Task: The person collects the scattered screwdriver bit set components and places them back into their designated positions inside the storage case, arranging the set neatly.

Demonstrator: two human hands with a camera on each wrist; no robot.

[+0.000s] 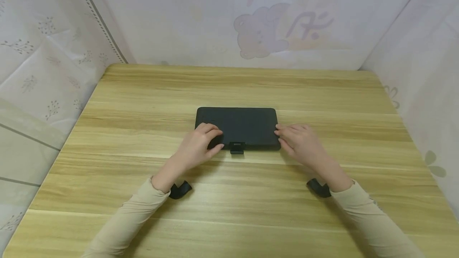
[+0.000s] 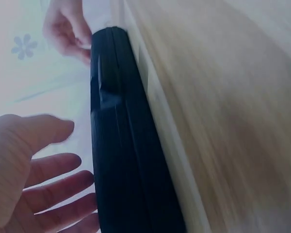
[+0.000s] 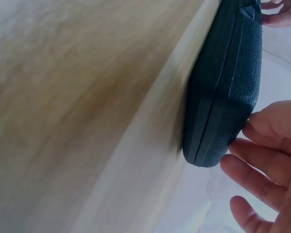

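Note:
A flat black hard case [image 1: 247,124] lies closed on the wooden table, textured, with rounded corners. At the middle of its near edge, a black latch [image 1: 237,148] sticks out toward the person. My left hand [image 1: 195,144] is over the case's near left part; in the left wrist view its fingertips [image 2: 87,179] are right at the case's top face, the thumb held off it. At the right end is my right hand [image 1: 301,142], its thumb and fingertips [image 3: 240,145] touching the near right corner without wrapping round it.
The wooden table [image 1: 229,218] carries the case near its middle. A black curved piece [image 1: 181,190] shows beside the left wrist, another black curved piece [image 1: 318,188] beside the right. Pale printed curtains [image 1: 179,19] hang behind the table and along both sides.

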